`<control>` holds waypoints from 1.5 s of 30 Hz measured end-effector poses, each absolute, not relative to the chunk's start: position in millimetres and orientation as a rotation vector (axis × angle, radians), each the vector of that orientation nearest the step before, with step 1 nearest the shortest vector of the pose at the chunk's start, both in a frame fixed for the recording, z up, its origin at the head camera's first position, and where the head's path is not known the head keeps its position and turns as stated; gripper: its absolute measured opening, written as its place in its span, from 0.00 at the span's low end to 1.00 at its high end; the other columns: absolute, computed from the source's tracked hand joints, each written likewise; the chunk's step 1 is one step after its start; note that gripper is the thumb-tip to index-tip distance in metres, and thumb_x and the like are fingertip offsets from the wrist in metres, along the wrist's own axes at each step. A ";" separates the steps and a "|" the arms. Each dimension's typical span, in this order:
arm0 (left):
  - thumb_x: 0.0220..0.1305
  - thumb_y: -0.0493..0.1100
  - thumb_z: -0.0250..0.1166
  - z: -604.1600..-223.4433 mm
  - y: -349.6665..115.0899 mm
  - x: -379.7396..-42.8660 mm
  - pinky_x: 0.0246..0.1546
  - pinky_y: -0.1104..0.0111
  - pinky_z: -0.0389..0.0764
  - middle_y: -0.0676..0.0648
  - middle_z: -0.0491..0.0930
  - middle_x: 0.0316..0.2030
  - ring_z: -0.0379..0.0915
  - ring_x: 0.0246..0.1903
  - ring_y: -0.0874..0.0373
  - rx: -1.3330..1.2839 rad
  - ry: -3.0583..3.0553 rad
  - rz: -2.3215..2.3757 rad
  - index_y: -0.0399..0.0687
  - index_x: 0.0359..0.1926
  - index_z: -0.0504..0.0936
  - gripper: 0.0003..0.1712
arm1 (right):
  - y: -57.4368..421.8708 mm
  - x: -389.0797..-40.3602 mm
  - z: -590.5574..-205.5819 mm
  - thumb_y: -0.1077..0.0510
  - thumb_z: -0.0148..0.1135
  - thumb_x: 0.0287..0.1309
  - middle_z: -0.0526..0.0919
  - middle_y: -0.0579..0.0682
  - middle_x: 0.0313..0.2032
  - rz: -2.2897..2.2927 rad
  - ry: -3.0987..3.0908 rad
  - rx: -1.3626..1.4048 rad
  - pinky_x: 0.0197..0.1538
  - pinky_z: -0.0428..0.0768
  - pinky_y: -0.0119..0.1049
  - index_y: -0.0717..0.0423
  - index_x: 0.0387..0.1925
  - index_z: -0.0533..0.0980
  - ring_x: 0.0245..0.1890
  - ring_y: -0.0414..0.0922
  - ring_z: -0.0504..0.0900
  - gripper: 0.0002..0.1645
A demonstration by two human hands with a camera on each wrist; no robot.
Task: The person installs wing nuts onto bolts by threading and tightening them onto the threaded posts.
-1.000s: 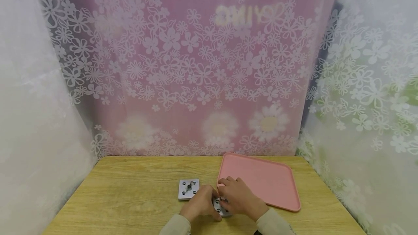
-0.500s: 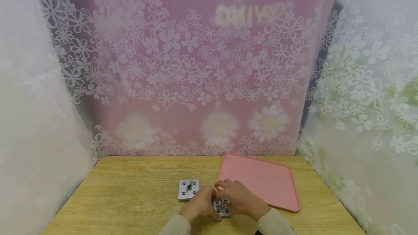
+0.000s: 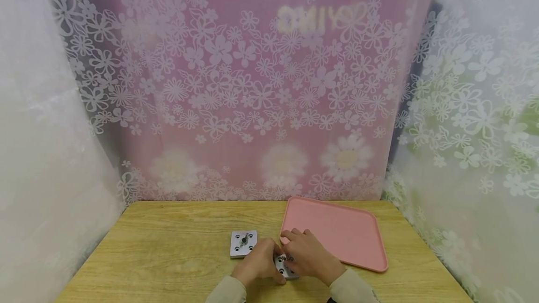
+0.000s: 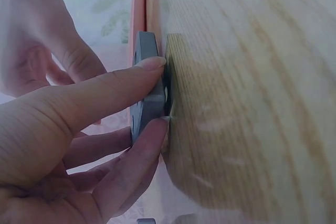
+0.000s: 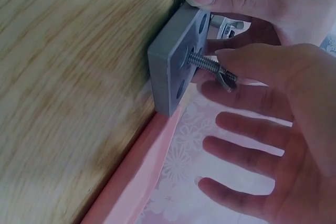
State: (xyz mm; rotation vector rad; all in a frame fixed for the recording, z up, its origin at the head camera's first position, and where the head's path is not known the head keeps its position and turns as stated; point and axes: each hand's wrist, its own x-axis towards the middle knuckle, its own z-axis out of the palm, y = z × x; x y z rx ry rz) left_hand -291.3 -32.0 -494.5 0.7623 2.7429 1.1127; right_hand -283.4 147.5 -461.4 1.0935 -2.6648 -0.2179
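A square grey metal plate with holes lies on the table, a threaded bolt standing up from its middle. On the bolt's upper end sits a wing nut. My left hand grips this plate by its edges, thumb on one side and fingers on the other. My right hand pinches the wing nut between thumb and index finger, its other fingers spread loosely. To the left lies a second square metal plate with a wing nut at its centre, touched by neither hand.
A pink tray lies at the back right of the wooden table, close to my right hand. Flowered curtains hang behind the table and along both sides.
Half a second ago my right fingers had shifted left and more of the wing nut showed. Now they are back over it. The left hand and both plates stay in place.
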 end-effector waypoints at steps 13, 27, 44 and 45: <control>0.28 0.38 0.90 -495.1 -31.4 -291.1 0.35 0.74 0.78 0.54 0.89 0.30 0.74 0.28 0.69 0.756 2.727 1.139 0.42 0.34 0.90 0.25 | 150.1 -287.9 -462.6 0.41 0.67 0.63 0.86 0.45 0.52 -0.139 -2.644 1.071 0.39 0.82 0.44 0.40 0.24 0.81 0.44 0.45 0.83 0.15; 0.29 0.37 0.89 -492.5 -32.4 -290.4 0.31 0.74 0.75 0.54 0.86 0.25 0.70 0.24 0.70 0.769 2.705 1.155 0.43 0.29 0.87 0.23 | 154.5 -285.9 -451.6 0.68 0.72 0.45 0.79 0.50 0.64 0.038 -2.784 1.262 0.48 0.82 0.54 0.36 0.40 0.85 0.58 0.51 0.79 0.24; 0.29 0.37 0.90 -492.1 -31.9 -289.7 0.31 0.74 0.76 0.53 0.88 0.28 0.70 0.25 0.70 0.769 2.711 1.148 0.43 0.32 0.90 0.23 | 149.2 -284.7 -456.8 0.37 0.72 0.54 0.85 0.45 0.55 -0.210 -2.724 1.044 0.40 0.81 0.47 0.39 0.20 0.81 0.44 0.45 0.82 0.16; 0.28 0.37 0.90 -492.4 -32.0 -289.7 0.32 0.74 0.76 0.53 0.88 0.29 0.70 0.25 0.70 0.766 2.717 1.144 0.41 0.33 0.90 0.24 | 148.8 -284.2 -457.0 0.38 0.73 0.54 0.85 0.44 0.54 -0.210 -2.718 1.034 0.40 0.81 0.47 0.40 0.18 0.81 0.44 0.45 0.82 0.17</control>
